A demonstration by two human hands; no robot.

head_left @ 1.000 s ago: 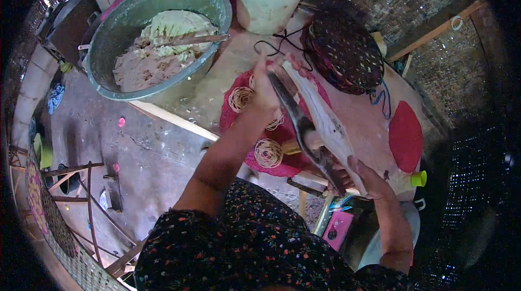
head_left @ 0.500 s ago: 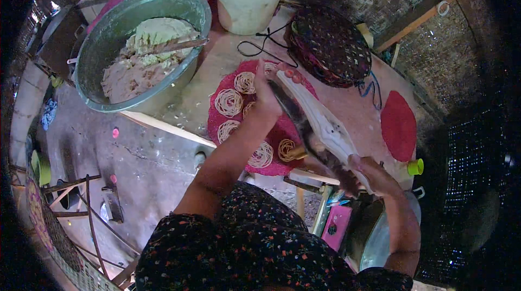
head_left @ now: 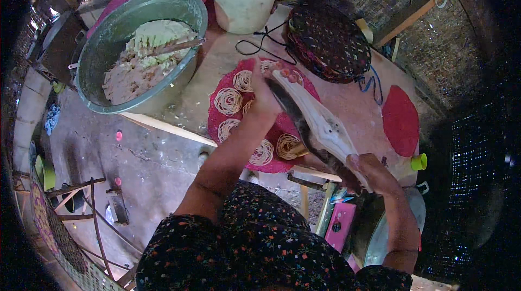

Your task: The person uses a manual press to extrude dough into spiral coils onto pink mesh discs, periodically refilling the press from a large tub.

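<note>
A long wooden hand press point(head_left: 320, 123), with a pale bar beside a dark bar, slants over the table between my hands. My left hand point(head_left: 264, 96) is wrapped round its far end, some fingertips showing over the pale bar. The near right end is gripped by my right hand point(head_left: 374, 171). Under the press lies a round red woven mat point(head_left: 222, 68), partly hidden by my left arm. Several coils of thin pale dough strands point(head_left: 228, 101) rest on it. A tan tube-like piece point(head_left: 296, 151) juts out below the press, next to a darker-looking coil point(head_left: 286, 142).
A big green basin point(head_left: 87, 68) of dough point(head_left: 130, 77) with a wooden stick point(head_left: 176, 47) stands at the left. Behind are a white bucket point(head_left: 247, 3) and stacked dark woven mats point(head_left: 328, 41) with a cord. A red mat point(head_left: 400, 120) and a green cup point(head_left: 418, 162) are at the right.
The view has shifted slightly. Both hands keep their hold on the press, which stays over the mat at nearly the same slant.
</note>
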